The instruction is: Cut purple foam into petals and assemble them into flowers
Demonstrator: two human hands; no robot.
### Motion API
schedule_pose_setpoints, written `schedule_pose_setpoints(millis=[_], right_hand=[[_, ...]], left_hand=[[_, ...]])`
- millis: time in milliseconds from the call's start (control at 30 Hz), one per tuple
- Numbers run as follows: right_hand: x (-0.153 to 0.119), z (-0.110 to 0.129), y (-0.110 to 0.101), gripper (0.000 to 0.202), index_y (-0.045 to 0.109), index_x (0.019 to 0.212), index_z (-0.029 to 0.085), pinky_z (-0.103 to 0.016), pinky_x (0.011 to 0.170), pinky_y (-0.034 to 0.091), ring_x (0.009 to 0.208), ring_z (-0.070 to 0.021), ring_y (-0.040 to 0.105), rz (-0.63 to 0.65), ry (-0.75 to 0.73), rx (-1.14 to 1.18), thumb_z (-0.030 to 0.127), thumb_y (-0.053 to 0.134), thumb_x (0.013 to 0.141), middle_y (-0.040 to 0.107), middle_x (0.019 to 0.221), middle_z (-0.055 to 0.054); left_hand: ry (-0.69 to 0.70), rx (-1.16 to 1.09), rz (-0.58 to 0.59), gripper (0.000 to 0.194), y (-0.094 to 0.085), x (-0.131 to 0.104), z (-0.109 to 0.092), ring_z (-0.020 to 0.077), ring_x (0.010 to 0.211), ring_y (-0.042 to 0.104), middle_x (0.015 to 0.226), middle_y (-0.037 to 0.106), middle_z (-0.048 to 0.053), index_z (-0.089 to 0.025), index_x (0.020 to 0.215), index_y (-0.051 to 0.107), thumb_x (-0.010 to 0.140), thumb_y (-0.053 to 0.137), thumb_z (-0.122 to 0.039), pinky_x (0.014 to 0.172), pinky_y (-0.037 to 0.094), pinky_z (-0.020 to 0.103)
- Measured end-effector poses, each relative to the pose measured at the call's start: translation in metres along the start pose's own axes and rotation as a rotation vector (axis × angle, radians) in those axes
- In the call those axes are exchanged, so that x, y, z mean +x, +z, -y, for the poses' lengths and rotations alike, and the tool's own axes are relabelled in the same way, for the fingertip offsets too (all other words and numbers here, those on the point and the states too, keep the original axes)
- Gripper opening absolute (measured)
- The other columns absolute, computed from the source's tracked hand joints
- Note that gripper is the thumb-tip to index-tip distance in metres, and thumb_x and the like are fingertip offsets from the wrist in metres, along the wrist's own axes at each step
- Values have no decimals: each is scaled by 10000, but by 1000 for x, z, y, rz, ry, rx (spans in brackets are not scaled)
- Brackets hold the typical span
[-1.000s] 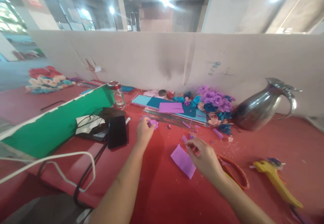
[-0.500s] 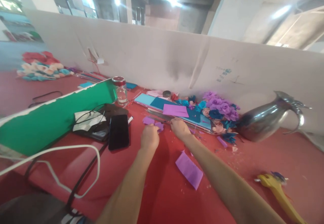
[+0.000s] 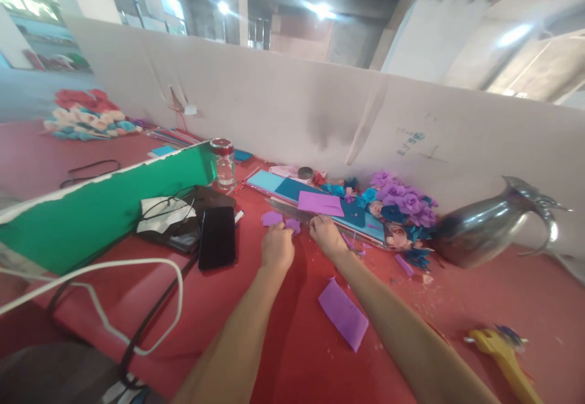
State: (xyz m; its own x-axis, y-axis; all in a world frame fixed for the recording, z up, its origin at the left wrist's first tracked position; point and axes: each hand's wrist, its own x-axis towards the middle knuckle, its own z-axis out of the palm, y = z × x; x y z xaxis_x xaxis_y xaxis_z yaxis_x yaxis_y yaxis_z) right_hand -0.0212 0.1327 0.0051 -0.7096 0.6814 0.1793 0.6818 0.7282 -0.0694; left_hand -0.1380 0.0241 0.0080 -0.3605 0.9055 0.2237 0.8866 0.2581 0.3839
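Observation:
My left hand point(image 3: 278, 247) is closed at the near edge of some small purple paper pieces point(image 3: 272, 219); whatever its fingers hold is hidden. To its right my right hand point(image 3: 326, 234) has its fingers pressed together just in front of a stack of blue sheets point(image 3: 292, 189), and what lies between its fingertips is too small to tell. A purple paper sheet point(image 3: 320, 203) rests on the stack. Nearer, left of my right forearm, lies a folded purple paper piece point(image 3: 342, 314) on the red table point(image 3: 292, 343).
Left of my hands are a black phone point(image 3: 217, 237), a lidded glass jar point(image 3: 223, 163), a green panel point(image 3: 114, 209) and a white cable point(image 3: 178, 294). Paper flowers point(image 3: 402, 197), a metal pitcher point(image 3: 479, 227) and a yellow tool point(image 3: 500, 352) are on the right.
The view has shifted slightly, so most things appear a little further right. Both hands stay close together near the purple pieces, still closed.

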Motion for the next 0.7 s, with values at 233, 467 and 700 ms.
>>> schedule_pose_setpoints(millis=[233, 467, 700], right_hand=[[-2, -1, 3, 220, 658, 973, 141, -339, 931, 409, 1001, -236, 555, 14, -32, -15, 76, 493, 843, 648, 1006, -131], [-25, 3, -25, 249, 628, 1091, 143, -332, 970, 396, 1085, -234, 530, -38, 21, 14, 171, 491, 884, 626, 1100, -134], [-128, -20, -62, 210, 681, 912, 202, -306, 803, 470, 896, -202, 627, -270, 155, 323, 234, 478, 870, 707, 938, -59]], left_hand=[[-18, 25, 4, 319, 0, 3, -1, 239, 964, 575, 978, 659, 107, -215, 996, 719, 847, 455, -117, 799, 447, 320], [-234, 17, -44, 292, -13, 7, 4, 234, 887, 625, 1035, 673, 74, -251, 961, 710, 790, 503, -136, 716, 467, 323], [-406, -93, -223, 299, -26, 9, 16, 292, 1010, 574, 1098, 605, 142, -178, 1004, 623, 728, 539, -99, 759, 466, 367]])
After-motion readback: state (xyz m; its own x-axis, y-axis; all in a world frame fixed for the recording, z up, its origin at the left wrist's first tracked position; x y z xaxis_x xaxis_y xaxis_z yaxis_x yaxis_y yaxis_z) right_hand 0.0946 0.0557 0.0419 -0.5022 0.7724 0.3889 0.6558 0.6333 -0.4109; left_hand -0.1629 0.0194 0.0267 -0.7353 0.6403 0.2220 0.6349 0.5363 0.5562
